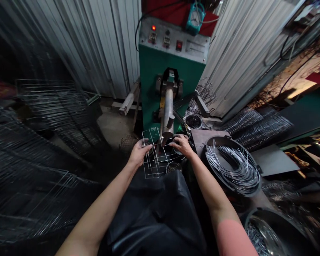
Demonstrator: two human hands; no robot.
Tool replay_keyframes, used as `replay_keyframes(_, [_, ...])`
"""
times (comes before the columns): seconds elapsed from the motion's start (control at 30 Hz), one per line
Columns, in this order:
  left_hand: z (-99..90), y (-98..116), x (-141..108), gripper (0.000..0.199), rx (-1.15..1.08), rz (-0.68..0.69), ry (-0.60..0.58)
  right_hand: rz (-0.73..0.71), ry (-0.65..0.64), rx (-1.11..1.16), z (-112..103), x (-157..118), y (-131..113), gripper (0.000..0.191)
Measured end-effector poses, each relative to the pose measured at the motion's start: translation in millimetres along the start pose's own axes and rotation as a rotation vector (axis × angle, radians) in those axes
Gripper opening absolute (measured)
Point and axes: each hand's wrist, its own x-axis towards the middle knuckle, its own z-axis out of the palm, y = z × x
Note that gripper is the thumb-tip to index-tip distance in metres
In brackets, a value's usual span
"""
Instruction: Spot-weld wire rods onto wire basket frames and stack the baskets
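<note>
A small frame of thin metal wire [156,159] stands in front of me, just below the tip of a thick metal arm [168,117] on a green machine [149,60]. My left hand [140,152] is closed on the left side of this wire frame, thumb across its bars. To the right of the arm's tip, my right hand [181,145] has its fingers drawn together beside the frame's curved wires. What sits between those fingers is too small and dark to make out. The frame's right end is partly lost in shadow.
Stacked wire racks [61,106] fill the left side. On my right, a round pan [210,139] holds a bundle of bent wires [237,170]; a second bowl [285,217] with short metal pieces stands nearer. A dark apron [157,213] covers my lap. A red lamp [153,27] glows on the machine's panel.
</note>
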Motion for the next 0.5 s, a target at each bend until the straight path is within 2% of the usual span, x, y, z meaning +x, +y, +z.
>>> replay_keyframes(0.27, [-3.4, -2.8, 4.3, 0.052, 0.013, -0.023, -0.006, 0.033, -0.001, 0.013, 3.7, 0.4, 3.9, 0.026])
replay_keyframes(0.5, [-4.9, -2.4, 5.4, 0.051, 0.035, -0.029, -0.03, 0.059, -0.018, 0.02, -3.7, -0.6, -5.4, 0.026])
